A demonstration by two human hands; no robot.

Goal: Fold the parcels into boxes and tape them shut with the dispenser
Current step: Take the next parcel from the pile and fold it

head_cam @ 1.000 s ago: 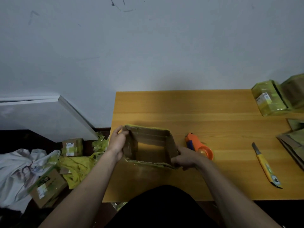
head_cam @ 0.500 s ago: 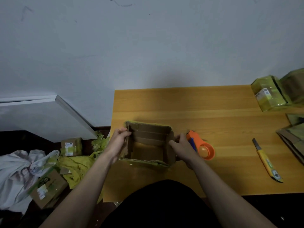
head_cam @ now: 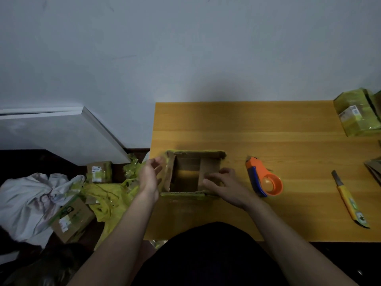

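One open cardboard box (head_cam: 193,174) — brown, corrugated, its rims ragged with yellow-green tape — sat at the near left of the smooth wooden surface (head_cam: 288,129). The left hand (head_cam: 149,176) stood beside the box's left flap, fingers loosely spread, gripping nothing. The right hand (head_cam: 222,186) pressed flat fingers on the right flap. Just right lay one orange tape dispenser (head_cam: 265,180), then one yellow utility knife (head_cam: 349,200).

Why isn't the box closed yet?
The cardboard box is half open: right hand presses one flap in; tabletop shows through.
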